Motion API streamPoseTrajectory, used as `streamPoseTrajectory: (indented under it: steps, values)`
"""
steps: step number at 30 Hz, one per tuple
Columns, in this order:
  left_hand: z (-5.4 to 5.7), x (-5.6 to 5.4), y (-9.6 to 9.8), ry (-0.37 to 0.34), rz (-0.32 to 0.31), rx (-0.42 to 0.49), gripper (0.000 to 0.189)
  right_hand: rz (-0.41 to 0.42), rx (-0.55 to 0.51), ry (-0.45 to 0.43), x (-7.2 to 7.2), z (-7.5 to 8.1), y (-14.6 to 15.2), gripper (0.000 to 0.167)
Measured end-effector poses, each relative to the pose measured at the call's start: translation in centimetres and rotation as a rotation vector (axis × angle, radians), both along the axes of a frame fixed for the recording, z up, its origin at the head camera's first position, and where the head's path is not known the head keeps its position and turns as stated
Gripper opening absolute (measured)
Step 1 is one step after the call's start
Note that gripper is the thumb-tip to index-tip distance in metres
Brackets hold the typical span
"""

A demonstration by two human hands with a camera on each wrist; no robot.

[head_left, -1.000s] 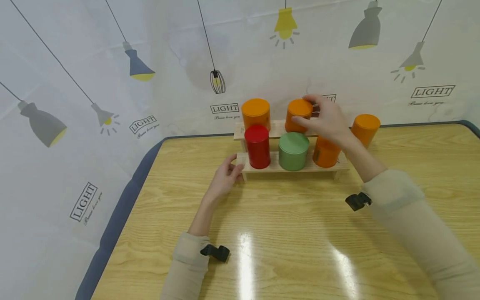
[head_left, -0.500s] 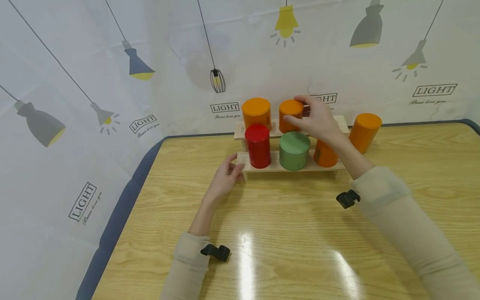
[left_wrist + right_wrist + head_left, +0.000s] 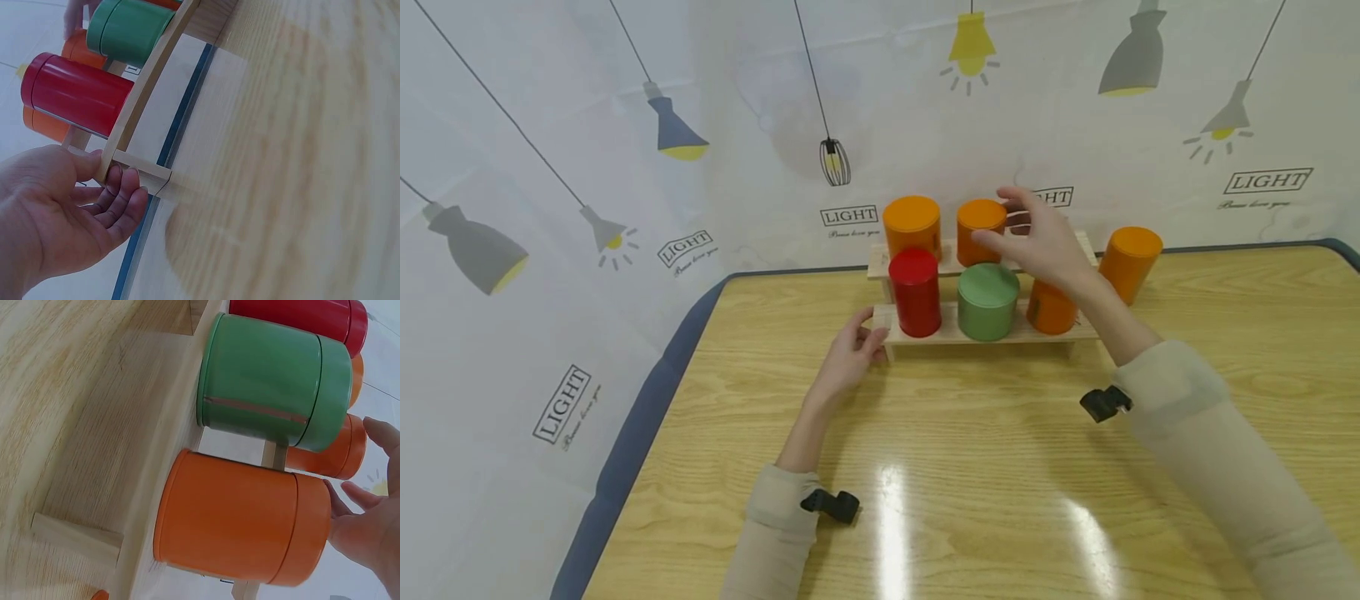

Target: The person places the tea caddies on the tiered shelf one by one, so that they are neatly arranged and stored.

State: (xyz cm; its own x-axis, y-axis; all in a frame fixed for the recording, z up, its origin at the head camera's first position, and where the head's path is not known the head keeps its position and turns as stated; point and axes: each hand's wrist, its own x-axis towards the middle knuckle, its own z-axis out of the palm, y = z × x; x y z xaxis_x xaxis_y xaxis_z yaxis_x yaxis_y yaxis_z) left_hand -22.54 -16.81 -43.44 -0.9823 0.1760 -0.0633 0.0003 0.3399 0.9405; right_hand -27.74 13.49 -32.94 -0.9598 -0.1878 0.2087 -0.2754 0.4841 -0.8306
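My left hand (image 3: 846, 358) grips the left end of the lower board of a two-tier wooden rack (image 3: 949, 323), thumb above and fingers curled beneath. At the upper tier, my right hand (image 3: 1051, 246) is beside a small orange canister (image 3: 979, 215), its thumb and fingers spread around the lid. In the right wrist view the fingertips look slightly apart from that canister (image 3: 334, 450). Another orange canister (image 3: 912, 215) stands to its left. Along the lower tier are a red canister (image 3: 916, 296), a green canister (image 3: 987, 304) and an orange canister (image 3: 1051, 310), its top hidden by my right hand.
One more orange canister (image 3: 1129, 260) stands on the wooden table (image 3: 985, 450) right of the rack, partly behind my right forearm. A white curtain (image 3: 737, 125) printed with lamps hangs behind and to the left. A blue edge (image 3: 647, 408) borders the table.
The small orange canister has shifted left along the upper tier toward the other orange one. My right hand moved left with it, then back slightly right as its fingers loosened. My left hand stayed put.
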Motion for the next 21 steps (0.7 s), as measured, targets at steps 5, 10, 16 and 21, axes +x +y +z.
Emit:
streamPoseTrajectory:
  steps: [5, 10, 16, 21]
  values:
    - [0.0, 0.0, 0.0, 0.008, -0.003, 0.003, 0.056, -0.011, -0.012, 0.047, 0.8, 0.2, 1.0, 0.075]
    - [0.0, 0.1, 0.0, 0.004, -0.001, 0.006, 0.057, -0.022, -0.023, 0.094, 1.3, 0.3, 2.0, 0.070]
    - [0.1, 0.1, 0.0, 0.003, 0.004, -0.010, 0.056, -0.051, -0.032, 0.141, 1.7, 0.3, 3.5, 0.066]
    - [0.1, 0.1, 0.1, -0.001, 0.004, -0.012, 0.056, -0.098, -0.017, 0.150, 1.8, 0.3, 5.1, 0.064]
